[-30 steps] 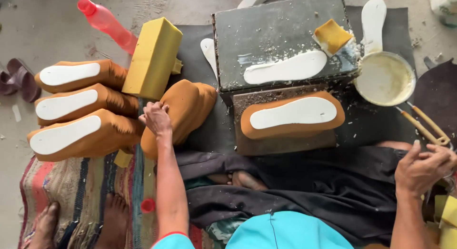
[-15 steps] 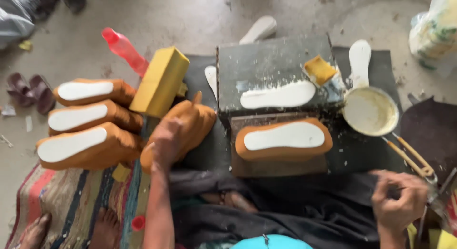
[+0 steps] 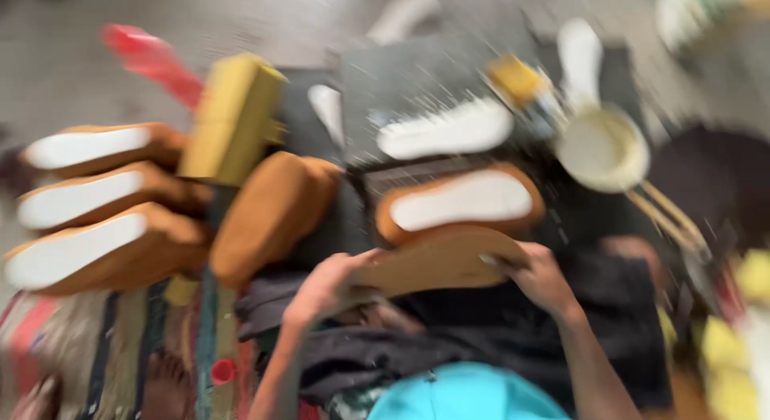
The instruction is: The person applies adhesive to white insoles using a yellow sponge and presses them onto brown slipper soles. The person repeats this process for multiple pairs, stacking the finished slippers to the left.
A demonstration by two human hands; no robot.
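dark mat (image 3: pixel 321 227), l hand (image 3: pixel 325 288) & r hand (image 3: pixel 541 280) grip flat tan sole (image 3: pixel 437 263)

The person sits low with both hands meeting over the lap, left hand (image 3: pixel 325 288) and right hand (image 3: pixel 541 275) holding one shoe piece (image 3: pixel 437 263) between them. Just beyond it another shoe (image 3: pixel 461 199) lies on the block (image 3: pixel 417 83), with a loose sole (image 3: pixel 445 129) farther back on it. Right of the block sits a bowl (image 3: pixel 601 151). Left of the block lie two shoes (image 3: pixel 269 211), and farther left three more (image 3: pixel 88 199) in a row on the floor. A box (image 3: pixel 233 119) stands behind them, a bottle (image 3: pixel 152 60) beyond it.
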